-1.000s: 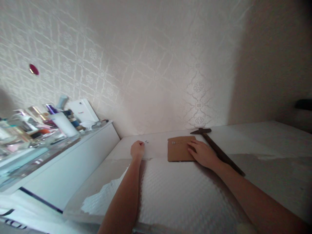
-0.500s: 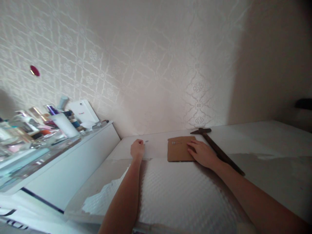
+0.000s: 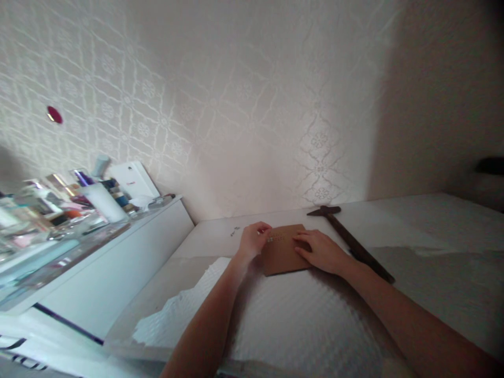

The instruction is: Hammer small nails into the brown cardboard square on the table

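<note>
The left hand (image 3: 254,239) covers the card's (image 3: 284,256) far-left corner. Its fingertips are bunched together, perhaps pinching something too small to see. The right hand (image 3: 321,252) lies flat on the card's right edge with the fingers stretched out loose, gripping nothing. A row of tiny marks on the card is unreadable, as is the red print on the white box (image 3: 134,179) (among blurred bottles). The card lies flat mid-table (image 3: 413,226), long side left to right. The hammer (image 3: 352,242) lies beside it, head toward the wall.
</note>
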`<state>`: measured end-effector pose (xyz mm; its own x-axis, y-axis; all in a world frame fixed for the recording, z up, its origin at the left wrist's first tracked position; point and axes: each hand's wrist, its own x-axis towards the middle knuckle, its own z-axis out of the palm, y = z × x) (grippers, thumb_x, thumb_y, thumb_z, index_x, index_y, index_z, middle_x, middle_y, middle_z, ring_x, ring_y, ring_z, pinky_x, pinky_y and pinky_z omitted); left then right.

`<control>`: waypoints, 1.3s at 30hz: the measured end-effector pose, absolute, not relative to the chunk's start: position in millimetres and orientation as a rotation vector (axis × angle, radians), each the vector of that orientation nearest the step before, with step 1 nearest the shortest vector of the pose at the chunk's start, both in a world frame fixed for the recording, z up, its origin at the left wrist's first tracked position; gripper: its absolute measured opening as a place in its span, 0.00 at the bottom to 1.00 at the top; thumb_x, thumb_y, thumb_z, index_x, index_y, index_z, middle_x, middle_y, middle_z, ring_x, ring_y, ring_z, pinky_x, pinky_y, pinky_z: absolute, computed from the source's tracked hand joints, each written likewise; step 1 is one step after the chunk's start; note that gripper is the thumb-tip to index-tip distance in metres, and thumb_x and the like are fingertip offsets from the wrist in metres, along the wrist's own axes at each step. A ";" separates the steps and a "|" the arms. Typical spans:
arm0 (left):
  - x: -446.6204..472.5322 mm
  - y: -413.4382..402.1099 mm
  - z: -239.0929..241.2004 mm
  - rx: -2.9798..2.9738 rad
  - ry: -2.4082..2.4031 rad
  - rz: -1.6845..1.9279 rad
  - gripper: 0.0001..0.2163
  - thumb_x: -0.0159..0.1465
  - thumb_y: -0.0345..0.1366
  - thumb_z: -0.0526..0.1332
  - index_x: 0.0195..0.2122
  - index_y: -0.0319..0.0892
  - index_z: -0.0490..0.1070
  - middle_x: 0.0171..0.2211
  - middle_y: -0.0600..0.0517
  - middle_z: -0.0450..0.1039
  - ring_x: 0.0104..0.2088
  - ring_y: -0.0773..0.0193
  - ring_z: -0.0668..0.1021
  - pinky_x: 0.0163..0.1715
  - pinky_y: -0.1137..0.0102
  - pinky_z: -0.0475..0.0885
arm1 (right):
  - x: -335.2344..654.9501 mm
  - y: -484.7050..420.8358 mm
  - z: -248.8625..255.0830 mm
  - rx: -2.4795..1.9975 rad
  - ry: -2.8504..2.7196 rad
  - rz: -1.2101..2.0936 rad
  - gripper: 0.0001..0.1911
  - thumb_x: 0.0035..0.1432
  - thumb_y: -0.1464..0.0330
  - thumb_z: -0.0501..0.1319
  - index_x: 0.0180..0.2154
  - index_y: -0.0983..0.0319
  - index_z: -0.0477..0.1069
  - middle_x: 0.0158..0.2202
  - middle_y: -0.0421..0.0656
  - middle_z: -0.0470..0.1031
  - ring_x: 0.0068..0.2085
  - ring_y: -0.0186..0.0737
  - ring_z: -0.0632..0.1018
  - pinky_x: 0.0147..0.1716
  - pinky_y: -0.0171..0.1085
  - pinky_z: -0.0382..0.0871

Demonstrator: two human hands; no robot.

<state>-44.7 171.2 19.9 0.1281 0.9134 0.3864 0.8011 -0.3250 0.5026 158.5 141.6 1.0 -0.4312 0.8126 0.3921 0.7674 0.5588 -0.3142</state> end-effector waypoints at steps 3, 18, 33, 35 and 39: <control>-43.8 172.9 12.3 2.247 1.694 0.876 0.07 0.56 0.32 0.55 0.31 0.40 0.74 0.30 0.52 0.75 0.31 0.67 0.74 0.34 0.74 0.68 | 158.7 142.3 0.1 -1.267 -2.294 0.123 0.20 0.52 0.64 0.53 0.45 0.65 0.69 0.47 0.50 0.69 0.48 0.44 0.68 0.48 0.42 0.59; -46.9 174.4 10.6 2.223 1.613 0.835 0.07 0.55 0.32 0.56 0.31 0.41 0.74 0.30 0.53 0.75 0.31 0.67 0.74 0.33 0.74 0.68 | 159.2 144.6 -1.0 -1.282 -2.286 0.136 0.19 0.51 0.64 0.53 0.45 0.63 0.69 0.47 0.48 0.69 0.48 0.44 0.68 0.48 0.43 0.59; -47.1 172.8 13.8 2.188 1.574 0.778 0.07 0.55 0.32 0.56 0.30 0.41 0.74 0.29 0.53 0.75 0.31 0.68 0.75 0.34 0.75 0.69 | 159.6 145.1 -1.4 -1.270 -2.289 0.150 0.19 0.51 0.64 0.54 0.44 0.63 0.70 0.47 0.48 0.69 0.48 0.44 0.68 0.48 0.43 0.59; -47.6 173.5 13.0 2.177 1.561 0.784 0.06 0.55 0.32 0.57 0.30 0.41 0.74 0.29 0.53 0.75 0.30 0.68 0.75 0.33 0.75 0.69 | 159.6 145.3 -1.6 -1.275 -2.290 0.152 0.19 0.51 0.64 0.54 0.45 0.63 0.69 0.47 0.48 0.69 0.48 0.45 0.68 0.48 0.43 0.59; -48.4 174.6 11.7 2.153 1.531 0.797 0.06 0.55 0.31 0.57 0.29 0.40 0.74 0.28 0.53 0.75 0.29 0.68 0.75 0.32 0.75 0.69 | 159.2 145.1 -1.9 -1.289 -2.283 0.138 0.19 0.51 0.64 0.54 0.45 0.63 0.69 0.47 0.48 0.69 0.48 0.44 0.67 0.48 0.43 0.59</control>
<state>-48.4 174.6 11.7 0.2455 0.9423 0.2276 0.7271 -0.3342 0.5997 159.2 145.1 -1.9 -0.4191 0.8243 0.3807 0.7725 0.5440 -0.3275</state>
